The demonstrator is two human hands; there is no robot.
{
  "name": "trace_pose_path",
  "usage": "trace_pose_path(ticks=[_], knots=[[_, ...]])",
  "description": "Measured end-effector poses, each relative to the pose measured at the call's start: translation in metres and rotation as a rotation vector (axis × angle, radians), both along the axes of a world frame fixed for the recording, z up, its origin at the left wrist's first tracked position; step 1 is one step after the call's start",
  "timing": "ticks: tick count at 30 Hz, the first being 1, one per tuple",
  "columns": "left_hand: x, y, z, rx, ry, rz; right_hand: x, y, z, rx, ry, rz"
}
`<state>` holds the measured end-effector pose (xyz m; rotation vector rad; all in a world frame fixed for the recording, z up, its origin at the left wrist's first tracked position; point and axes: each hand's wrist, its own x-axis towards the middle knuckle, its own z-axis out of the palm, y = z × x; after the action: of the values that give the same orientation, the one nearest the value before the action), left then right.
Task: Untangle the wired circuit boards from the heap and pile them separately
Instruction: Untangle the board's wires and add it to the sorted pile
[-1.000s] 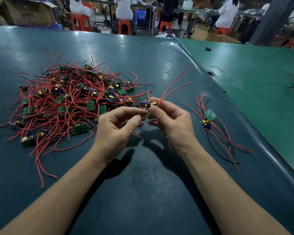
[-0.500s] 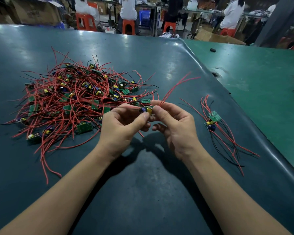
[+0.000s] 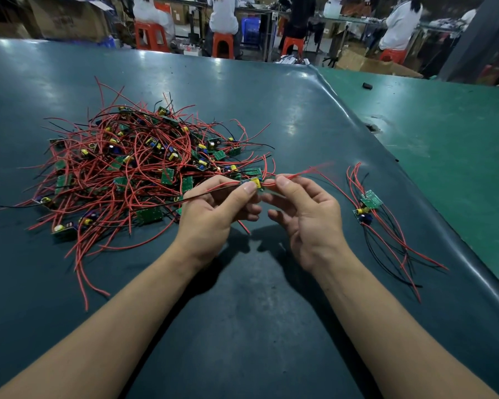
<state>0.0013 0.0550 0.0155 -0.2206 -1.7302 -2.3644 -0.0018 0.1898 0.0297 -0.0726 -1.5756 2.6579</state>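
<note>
Both hands are working just on the near side of the heap point(image 3: 144, 171), and they are now holding one board point(image 3: 253, 184) between them above the tabletop point(image 3: 242, 326). A second ago the red leads were fanning up and away from the heap in a loose spray; now the right hand point(image 3: 306, 214) is pinching them together in a bundle point(image 3: 297, 175), thumb on top, and they are trailing almost flat, pointing away from the heap toward the small pile point(image 3: 369, 208). The left hand point(image 3: 216, 214) is gripping the board itself between thumb and forefinger, with a black lead point(image 3: 162, 204) running back from it along the heap's near edge; whether that lead is lying free or is caught under other wires is hard to tell. Both hands are also sitting a little farther from the heap's near fringe than they were, and nothing red is stretching taut between the board and the heap. That is suggesting the board is coming loose and its wires are being combed straight, the step before laying it down. The pile, well to the far side of the hands from the heap, is holding only a couple of boards with their leads trailing toward the viewer, so the job is looking barely begun, with most of the boards sitting in the heap.
</note>
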Motion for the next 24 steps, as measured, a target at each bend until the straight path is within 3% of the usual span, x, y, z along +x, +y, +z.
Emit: trace_pose_path(ticks=[4, 14, 24], knots=[[-0.0036, -0.0033, -0.0004, 0.114, -0.048, -0.013, -0.0001, -0.001, -0.0013, -0.061, -0.012, 0.001], [-0.0061, -0.0058, -0.0008, 0.031, -0.133, -0.063, -0.0015, -0.0005, -0.0066, 0.078, 0.04, 0.033], [-0.0055, -0.0062, 0.0025, 0.065, -0.155, -0.057, 0.0015, -0.0043, -0.0087, 0.134, 0.065, 0.041]])
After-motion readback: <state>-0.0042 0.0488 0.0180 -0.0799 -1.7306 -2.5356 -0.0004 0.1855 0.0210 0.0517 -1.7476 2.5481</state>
